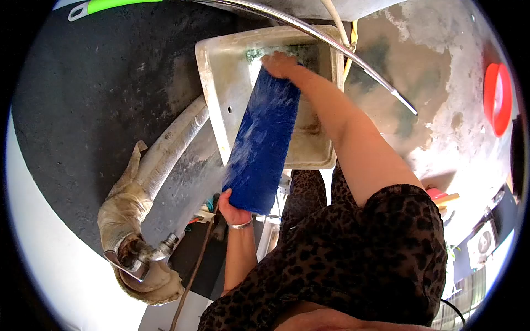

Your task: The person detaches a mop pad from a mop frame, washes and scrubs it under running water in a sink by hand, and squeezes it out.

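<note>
"What's going on?"

"The left grip [236,212] is clasping the near end of a blue fabric pad [264,132]; the right grip [280,65] is holding its far end."

"Where is it lying?"

"It's slanting over the cream sink [221,63], its near end sticking out past the edge. A metal faucet [164,247] is jutting nearby."

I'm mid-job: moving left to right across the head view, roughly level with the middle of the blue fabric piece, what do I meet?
Wrapped pipe → blue fabric piece → the person's right arm → red-rimmed round object.
</note>
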